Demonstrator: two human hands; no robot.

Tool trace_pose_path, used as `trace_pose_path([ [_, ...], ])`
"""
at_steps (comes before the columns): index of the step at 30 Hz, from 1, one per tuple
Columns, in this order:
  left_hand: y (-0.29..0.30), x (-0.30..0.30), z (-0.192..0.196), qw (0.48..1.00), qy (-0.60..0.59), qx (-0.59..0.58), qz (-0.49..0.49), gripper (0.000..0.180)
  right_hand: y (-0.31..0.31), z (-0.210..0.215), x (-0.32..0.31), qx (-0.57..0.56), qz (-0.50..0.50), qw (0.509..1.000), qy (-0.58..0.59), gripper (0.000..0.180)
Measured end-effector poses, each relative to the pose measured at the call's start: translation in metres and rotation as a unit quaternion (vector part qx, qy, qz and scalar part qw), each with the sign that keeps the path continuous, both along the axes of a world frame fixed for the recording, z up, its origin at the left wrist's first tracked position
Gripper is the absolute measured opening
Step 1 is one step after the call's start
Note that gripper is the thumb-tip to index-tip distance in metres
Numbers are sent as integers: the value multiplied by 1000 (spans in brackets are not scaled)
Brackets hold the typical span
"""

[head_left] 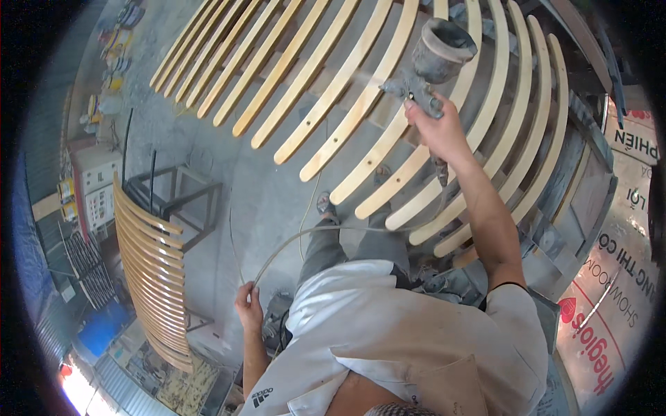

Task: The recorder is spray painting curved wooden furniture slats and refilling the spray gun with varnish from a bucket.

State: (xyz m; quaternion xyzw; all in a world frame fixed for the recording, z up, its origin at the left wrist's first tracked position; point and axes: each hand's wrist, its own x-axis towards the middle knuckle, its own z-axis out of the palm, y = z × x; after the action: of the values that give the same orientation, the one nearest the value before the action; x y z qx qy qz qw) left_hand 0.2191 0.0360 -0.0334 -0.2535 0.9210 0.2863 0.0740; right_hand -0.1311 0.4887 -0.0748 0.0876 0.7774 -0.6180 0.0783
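A spray gun with a grey, paint-crusted cup (444, 52) is gripped in my right hand (436, 125), fingers wrapped round its handle. A faint pale mist (350, 75) shows left of its nozzle. Beneath and around the gun lie several curved light-wood slats (333, 90), side by side in a wide fan; some have small dark holes near their ends. Low at the left, my left hand (248, 305) is closed round a thin air hose (291, 240). The hose arcs right across my legs toward the gun's lower end.
At the left, a rack of glossy curved slats (152, 277) stands near a dark metal frame (187, 208). A control box (97, 184) is behind it, and a blue container (103, 327) sits lower left. Printed sheeting (603, 305) covers the right side.
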Motion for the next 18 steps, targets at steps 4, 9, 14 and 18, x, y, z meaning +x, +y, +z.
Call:
trace_pose_path([
  [4, 19, -4, 10, 1000, -1, -6, 12, 14, 27, 14, -65, 18, -4, 1000, 6, 22],
  [9, 50, -27, 25, 999, 29, -8, 12, 12, 71, 6, -146, 10, -12, 999, 34, 21],
  [14, 85, -66, 51, 999, 33, -19, 8, 11, 101, -11, -236, 29, -31, 996, 83, 20],
  [18, 102, -85, 60, 999, 32, -20, 8, 10, 120, -21, -315, 20, -31, 992, 120, 19],
])
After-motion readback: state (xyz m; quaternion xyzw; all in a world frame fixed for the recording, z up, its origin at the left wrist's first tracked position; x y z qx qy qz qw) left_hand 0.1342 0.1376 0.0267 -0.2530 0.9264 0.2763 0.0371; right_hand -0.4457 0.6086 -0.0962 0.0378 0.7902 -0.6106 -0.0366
